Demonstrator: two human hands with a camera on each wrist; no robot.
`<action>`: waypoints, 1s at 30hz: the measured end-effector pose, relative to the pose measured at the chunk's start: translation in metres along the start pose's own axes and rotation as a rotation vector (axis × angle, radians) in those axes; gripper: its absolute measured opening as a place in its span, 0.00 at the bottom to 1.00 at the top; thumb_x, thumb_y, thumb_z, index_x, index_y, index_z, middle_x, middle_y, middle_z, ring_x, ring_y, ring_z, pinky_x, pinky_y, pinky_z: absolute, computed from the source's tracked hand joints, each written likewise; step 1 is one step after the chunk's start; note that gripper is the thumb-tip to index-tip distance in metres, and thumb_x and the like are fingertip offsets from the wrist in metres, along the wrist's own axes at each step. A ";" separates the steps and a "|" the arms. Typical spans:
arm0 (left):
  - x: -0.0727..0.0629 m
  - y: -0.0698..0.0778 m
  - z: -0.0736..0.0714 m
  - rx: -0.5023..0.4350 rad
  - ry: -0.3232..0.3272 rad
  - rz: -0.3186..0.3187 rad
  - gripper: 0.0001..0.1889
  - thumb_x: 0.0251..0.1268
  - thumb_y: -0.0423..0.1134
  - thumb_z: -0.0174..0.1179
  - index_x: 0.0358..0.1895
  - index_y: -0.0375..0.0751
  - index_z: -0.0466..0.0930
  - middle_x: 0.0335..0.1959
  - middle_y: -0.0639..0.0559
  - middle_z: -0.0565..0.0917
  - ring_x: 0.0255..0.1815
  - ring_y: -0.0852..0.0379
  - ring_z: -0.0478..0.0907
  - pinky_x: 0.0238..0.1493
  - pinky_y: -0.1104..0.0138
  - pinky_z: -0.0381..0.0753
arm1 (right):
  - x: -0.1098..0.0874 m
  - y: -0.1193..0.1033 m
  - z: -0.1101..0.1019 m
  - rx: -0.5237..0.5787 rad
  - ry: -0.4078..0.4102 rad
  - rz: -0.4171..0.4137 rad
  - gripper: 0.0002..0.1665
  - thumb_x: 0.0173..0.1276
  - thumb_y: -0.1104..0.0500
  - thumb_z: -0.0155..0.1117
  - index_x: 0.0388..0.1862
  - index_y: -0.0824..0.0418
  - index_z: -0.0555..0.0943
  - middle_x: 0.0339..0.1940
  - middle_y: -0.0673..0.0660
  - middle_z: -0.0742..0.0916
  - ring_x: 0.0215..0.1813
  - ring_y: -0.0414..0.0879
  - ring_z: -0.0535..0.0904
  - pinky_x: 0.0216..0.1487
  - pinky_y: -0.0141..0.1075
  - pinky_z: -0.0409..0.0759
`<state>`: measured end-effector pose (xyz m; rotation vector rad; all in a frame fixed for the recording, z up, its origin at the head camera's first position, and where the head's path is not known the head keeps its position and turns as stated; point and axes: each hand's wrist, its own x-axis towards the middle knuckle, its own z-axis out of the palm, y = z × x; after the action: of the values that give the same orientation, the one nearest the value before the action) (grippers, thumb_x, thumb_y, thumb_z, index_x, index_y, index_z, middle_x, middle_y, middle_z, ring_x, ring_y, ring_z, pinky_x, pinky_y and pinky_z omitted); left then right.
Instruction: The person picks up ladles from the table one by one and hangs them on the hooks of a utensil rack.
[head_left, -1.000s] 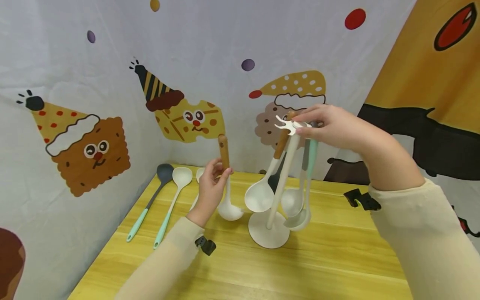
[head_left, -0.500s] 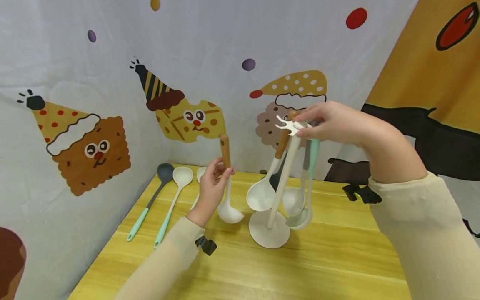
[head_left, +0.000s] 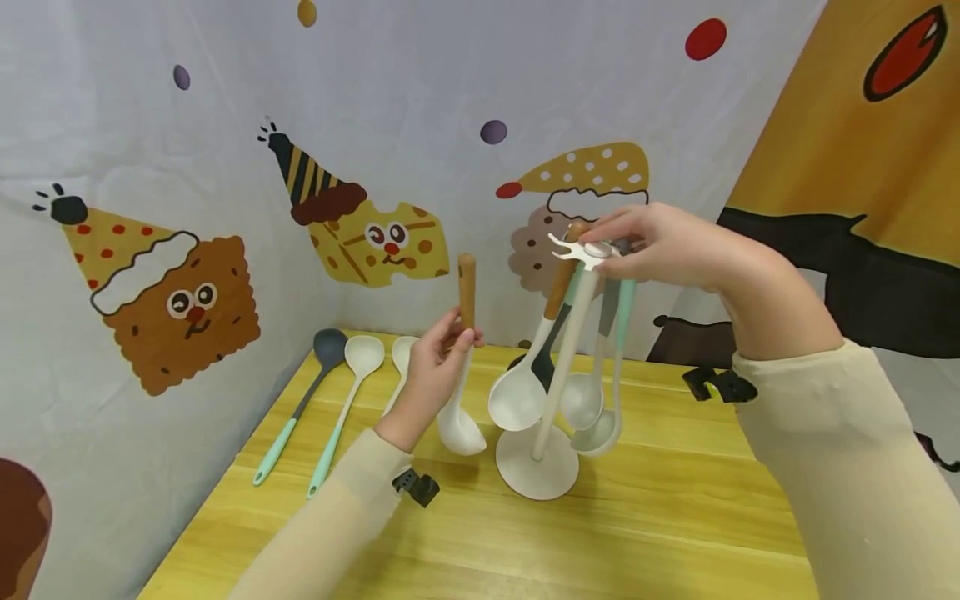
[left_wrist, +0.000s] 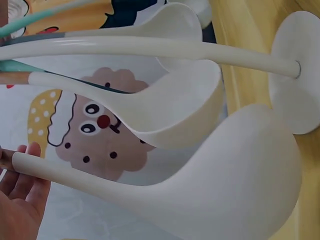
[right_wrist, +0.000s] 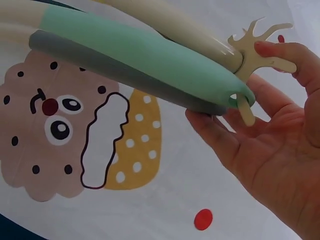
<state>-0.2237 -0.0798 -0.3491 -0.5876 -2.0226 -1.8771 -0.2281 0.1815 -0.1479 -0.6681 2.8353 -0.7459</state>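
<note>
My left hand [head_left: 429, 377] grips a white ladle [head_left: 460, 430] by its wooden handle, held upright with the bowl down, left of a white utensil stand [head_left: 536, 473]. In the left wrist view that ladle's bowl [left_wrist: 240, 175] is close to the stand's base. My right hand [head_left: 667, 250] holds the stand's hooked top, fingers around its prongs. From the hooks hang a wooden-handled white ladle [head_left: 517, 398], a dark-headed utensil [head_left: 543, 367], a grey-handled ladle [head_left: 582, 402] and a mint-handled ladle [head_left: 597, 434]. The right wrist view shows the mint handle [right_wrist: 130, 55] looped over a prong.
On the wooden table [head_left: 660, 533], left of the hands, lie a dark spoon with a mint handle [head_left: 329, 348], a white spoon with a mint handle [head_left: 364, 357] and another white utensil [head_left: 403, 354] partly behind my left hand. A cartoon-printed cloth [head_left: 420, 100] stands behind the table.
My left hand has shifted right and slightly up with the ladle, nearer the stand. The right hand stays on the stand's top.
</note>
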 end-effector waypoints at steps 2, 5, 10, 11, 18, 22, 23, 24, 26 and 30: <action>0.003 -0.003 0.002 -0.013 -0.022 0.013 0.24 0.70 0.29 0.50 0.68 0.29 0.62 0.44 0.30 0.81 0.45 0.37 0.80 0.52 0.68 0.81 | 0.001 0.002 -0.001 0.015 -0.010 -0.004 0.23 0.67 0.57 0.61 0.61 0.57 0.77 0.68 0.57 0.70 0.55 0.55 0.71 0.51 0.45 0.78; 0.008 -0.007 0.005 -0.043 -0.056 0.040 0.24 0.71 0.30 0.49 0.69 0.31 0.61 0.43 0.30 0.81 0.44 0.35 0.80 0.53 0.61 0.81 | 0.001 0.006 -0.002 0.029 -0.019 -0.004 0.23 0.67 0.57 0.61 0.62 0.57 0.76 0.68 0.57 0.70 0.58 0.55 0.71 0.53 0.47 0.79; 0.013 -0.004 0.010 -0.070 -0.115 0.076 0.25 0.73 0.31 0.47 0.70 0.29 0.57 0.42 0.30 0.80 0.42 0.36 0.80 0.52 0.54 0.80 | 0.001 0.007 -0.003 0.035 -0.020 -0.002 0.23 0.67 0.58 0.61 0.62 0.57 0.76 0.67 0.56 0.70 0.57 0.55 0.72 0.51 0.44 0.79; 0.013 -0.002 0.011 -0.075 -0.123 0.078 0.25 0.73 0.31 0.46 0.70 0.28 0.57 0.42 0.29 0.79 0.42 0.36 0.80 0.52 0.55 0.81 | 0.001 0.007 -0.003 0.037 -0.020 0.000 0.23 0.68 0.58 0.61 0.62 0.57 0.76 0.67 0.56 0.70 0.57 0.54 0.72 0.51 0.44 0.79; 0.016 0.005 0.015 -0.078 -0.157 0.099 0.22 0.75 0.31 0.43 0.68 0.26 0.60 0.42 0.28 0.78 0.41 0.31 0.78 0.51 0.61 0.82 | 0.001 0.008 -0.001 0.042 -0.016 -0.013 0.22 0.68 0.58 0.61 0.61 0.57 0.77 0.67 0.56 0.70 0.56 0.54 0.72 0.50 0.42 0.79; 0.018 0.007 0.017 -0.036 -0.138 0.110 0.21 0.75 0.32 0.43 0.66 0.27 0.63 0.44 0.31 0.78 0.41 0.35 0.79 0.52 0.57 0.81 | 0.001 0.008 -0.001 0.034 -0.011 -0.014 0.22 0.67 0.58 0.61 0.61 0.56 0.77 0.67 0.55 0.71 0.56 0.54 0.72 0.50 0.43 0.78; 0.019 0.008 0.018 -0.017 -0.128 0.114 0.21 0.75 0.32 0.43 0.66 0.27 0.64 0.45 0.32 0.77 0.41 0.37 0.79 0.52 0.58 0.81 | 0.001 0.008 -0.001 0.034 -0.011 -0.014 0.22 0.67 0.58 0.61 0.61 0.56 0.77 0.67 0.55 0.71 0.56 0.54 0.72 0.50 0.43 0.78; 0.019 0.009 0.018 0.001 -0.115 0.115 0.21 0.75 0.33 0.43 0.67 0.29 0.64 0.47 0.33 0.76 0.41 0.40 0.79 0.52 0.61 0.81 | 0.001 0.008 -0.001 0.035 -0.011 -0.018 0.23 0.67 0.58 0.61 0.61 0.56 0.77 0.67 0.56 0.70 0.56 0.54 0.72 0.50 0.44 0.78; 0.020 0.011 0.019 0.023 -0.083 0.125 0.21 0.74 0.32 0.44 0.67 0.31 0.64 0.49 0.34 0.74 0.41 0.42 0.79 0.48 0.67 0.80 | 0.001 0.008 -0.001 0.035 -0.011 -0.021 0.23 0.67 0.58 0.61 0.62 0.57 0.76 0.67 0.57 0.70 0.57 0.55 0.71 0.51 0.45 0.78; 0.022 0.015 0.021 0.031 -0.021 0.133 0.23 0.72 0.30 0.46 0.68 0.35 0.63 0.49 0.35 0.72 0.42 0.42 0.79 0.36 0.76 0.73 | 0.000 0.006 -0.001 0.030 -0.007 -0.021 0.23 0.67 0.57 0.61 0.62 0.56 0.76 0.67 0.57 0.70 0.58 0.55 0.71 0.53 0.47 0.77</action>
<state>-0.2348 -0.0563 -0.3272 -0.7174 -1.9696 -1.7674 -0.2311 0.1870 -0.1499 -0.6962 2.8094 -0.7859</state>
